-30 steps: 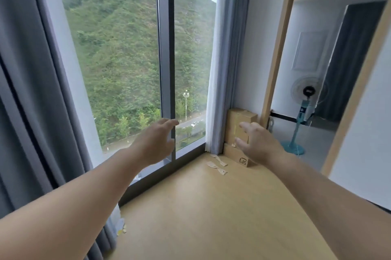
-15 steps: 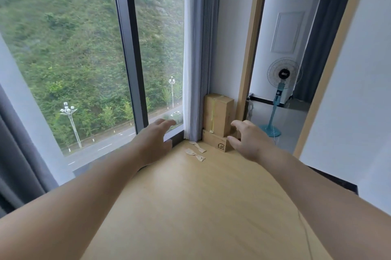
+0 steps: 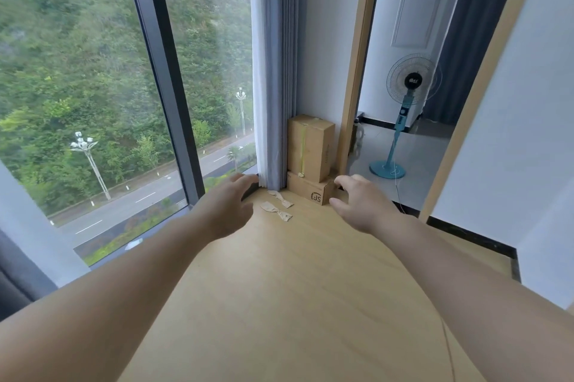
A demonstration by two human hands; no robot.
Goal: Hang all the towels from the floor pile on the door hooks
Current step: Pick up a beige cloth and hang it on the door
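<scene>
Cardboard boxes (image 3: pixel 310 148) nearer, left hand (image 3: pixel 230 210) and right hand (image 3: pixel 360 204) still outstretched

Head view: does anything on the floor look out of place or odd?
Two crumpled brown paper scraps lie loose on the light wooden floor, beside the stacked brown cardboard boxes in the corner. They look like litter. No towel pile or door hooks are in view.

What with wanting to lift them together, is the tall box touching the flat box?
Touching. The head view shows the tall box standing directly on the flat box, no gap between.
</scene>
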